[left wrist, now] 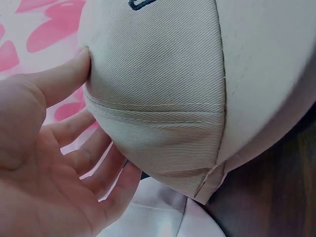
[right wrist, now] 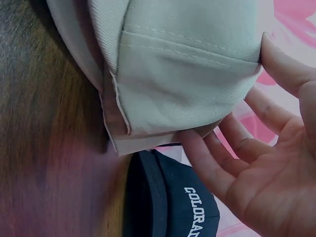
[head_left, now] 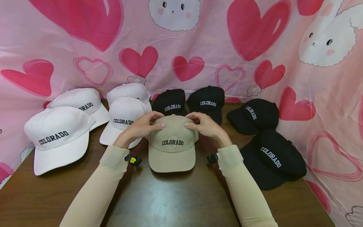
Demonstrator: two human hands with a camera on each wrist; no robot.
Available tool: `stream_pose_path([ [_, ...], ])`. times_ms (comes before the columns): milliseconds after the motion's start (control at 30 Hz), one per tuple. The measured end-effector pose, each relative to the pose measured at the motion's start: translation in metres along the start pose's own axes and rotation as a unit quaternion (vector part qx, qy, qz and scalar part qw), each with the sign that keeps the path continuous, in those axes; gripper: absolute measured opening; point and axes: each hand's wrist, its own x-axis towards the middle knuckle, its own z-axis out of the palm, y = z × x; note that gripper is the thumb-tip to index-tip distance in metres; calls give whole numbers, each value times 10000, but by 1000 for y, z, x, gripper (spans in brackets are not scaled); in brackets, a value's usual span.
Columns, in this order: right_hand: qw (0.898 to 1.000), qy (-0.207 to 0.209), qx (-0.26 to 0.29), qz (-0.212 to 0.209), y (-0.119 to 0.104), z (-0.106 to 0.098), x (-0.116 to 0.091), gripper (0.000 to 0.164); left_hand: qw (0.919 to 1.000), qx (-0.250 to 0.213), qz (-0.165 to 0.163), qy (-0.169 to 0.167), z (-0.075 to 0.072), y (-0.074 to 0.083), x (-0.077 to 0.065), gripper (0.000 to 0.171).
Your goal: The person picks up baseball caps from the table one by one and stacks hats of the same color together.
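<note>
Behind everything, at 12 and wrapping toward 9 and 3, there's a pink cloth (head_left: 210,41) w/ red hearts and cartoon animal heads. Next biggest is the brown wood bench (head_left: 161,201). Two cream sleeves (head_left: 95,186) come in from approx 7 and 5. Clock's centred on the beige cap (head_left: 172,149): 4 white caps (head_left: 58,138) sit approx 9 to 11, 4 black caps (head_left: 275,157) from 12 round to 3. The beige cap is mid-bench, brim pointing to 6, w/ another beige layer (right wrist: 143,143) showing at its lower edge; can't tell if that's a 2nd cap. L hand (head_left: 144,126) is at its 10, R hand (head_left: 205,127) at its 2. Same grip both sides: thumb on the crown, other fingers curled round behind, parted partway w/ the fabric between, so both def have hold of it. Smallest stuff: a black gadget (head_left: 135,160) at each wrist, plus dark COLORADO lettering (head_left: 172,142) on the beige.
</note>
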Motion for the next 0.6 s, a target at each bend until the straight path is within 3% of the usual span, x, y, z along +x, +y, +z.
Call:
stream_pose_path([
  [267, 9993, 178, -309, -108, -2, -6, -3, 45, 9991, 332, 236, 66, -4, 1, 1, 46],
  [467, 9979, 406, -327, -373, -15, -23, -13, 47, 9985, 433, 328, 49, -11, 7, -2, 46],
  [600, 9972, 573, -269, -410, -25, -39, -28, 47, 9976, 360, 583, 128, -12, 16, -6, 44],
])
